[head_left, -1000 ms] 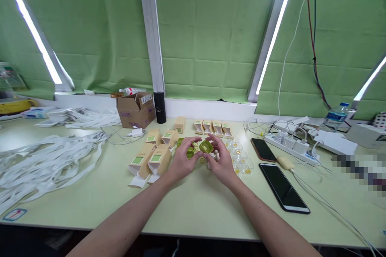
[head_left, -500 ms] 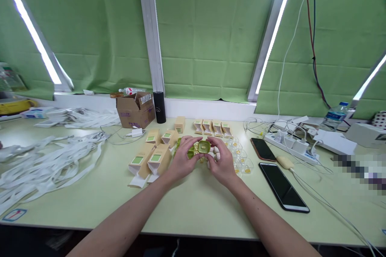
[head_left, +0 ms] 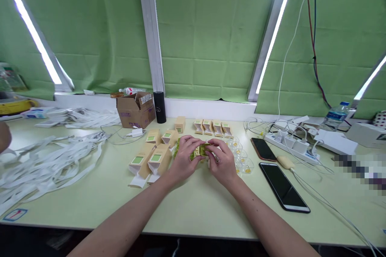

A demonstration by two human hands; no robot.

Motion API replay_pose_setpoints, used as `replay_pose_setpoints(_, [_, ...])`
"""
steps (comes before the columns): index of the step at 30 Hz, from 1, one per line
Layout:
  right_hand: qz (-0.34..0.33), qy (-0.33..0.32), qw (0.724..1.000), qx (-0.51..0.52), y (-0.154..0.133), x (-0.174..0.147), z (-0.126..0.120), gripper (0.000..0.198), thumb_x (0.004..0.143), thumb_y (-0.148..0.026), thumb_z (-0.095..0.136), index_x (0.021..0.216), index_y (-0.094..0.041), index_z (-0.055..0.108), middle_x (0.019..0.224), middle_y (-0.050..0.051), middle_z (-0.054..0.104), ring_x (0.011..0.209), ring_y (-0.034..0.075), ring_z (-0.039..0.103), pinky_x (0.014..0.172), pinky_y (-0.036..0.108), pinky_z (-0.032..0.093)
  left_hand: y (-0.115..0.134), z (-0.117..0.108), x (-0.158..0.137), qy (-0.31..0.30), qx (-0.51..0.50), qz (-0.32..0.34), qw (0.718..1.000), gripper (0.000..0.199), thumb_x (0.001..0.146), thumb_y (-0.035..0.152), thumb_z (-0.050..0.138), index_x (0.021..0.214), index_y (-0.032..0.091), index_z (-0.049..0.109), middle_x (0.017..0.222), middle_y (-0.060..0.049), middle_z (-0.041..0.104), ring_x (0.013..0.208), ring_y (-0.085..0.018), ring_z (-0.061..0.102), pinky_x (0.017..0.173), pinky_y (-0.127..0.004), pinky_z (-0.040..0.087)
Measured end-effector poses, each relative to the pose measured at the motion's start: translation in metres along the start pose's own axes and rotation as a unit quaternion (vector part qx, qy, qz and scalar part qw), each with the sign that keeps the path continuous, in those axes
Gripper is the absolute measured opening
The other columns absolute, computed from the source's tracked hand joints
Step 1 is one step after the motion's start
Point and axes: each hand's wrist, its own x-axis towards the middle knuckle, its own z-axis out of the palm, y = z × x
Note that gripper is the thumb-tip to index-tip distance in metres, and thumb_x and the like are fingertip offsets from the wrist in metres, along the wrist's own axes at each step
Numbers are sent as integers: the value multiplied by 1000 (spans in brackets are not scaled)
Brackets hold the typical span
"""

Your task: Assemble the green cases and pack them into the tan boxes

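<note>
Over the middle of the table, my left hand and my right hand come close together with fingers closed. Between their fingertips is a small olive-green square plastic piece with a raised rim, now tilted and partly covered by the fingers. More green pieces lie just behind my left hand, mostly hidden by it. Beside my right hand are several clear plastic cups with yellow bits inside. Tan cartons with green labels lie left of my left hand, their white end flaps hanging out.
Smaller tan cartons stand in a row at the back. A brown cardboard box and a black cylinder are behind. White straps cover the left. Phones and a power strip lie right. Part of a person shows at left.
The green piece has turned from facing me to a tilted position, and my fingers cover more of it. Part of another person has come in at the left edge.
</note>
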Motion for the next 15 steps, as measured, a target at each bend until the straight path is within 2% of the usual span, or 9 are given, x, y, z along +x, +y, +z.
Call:
replay_pose_setpoints(7, [-36,19,996,-82,0,2,-2,23,94,-8,65,100,-25,78,109,9,68,102,26,58,81,42,58,1,0,1,7,40,51,998,38,96,14,67,133,23,67,120,-10,71,121,-30,53,104,-52,52])
replay_pose_setpoints(15, [-27,23,994,-106,-1,1,0,22,93,-8,63,94,-25,77,96,8,58,93,25,53,74,39,52,1,1,-1,4,48,61,997,40,97,12,62,135,24,67,121,-10,72,118,-29,54,103,-52,52])
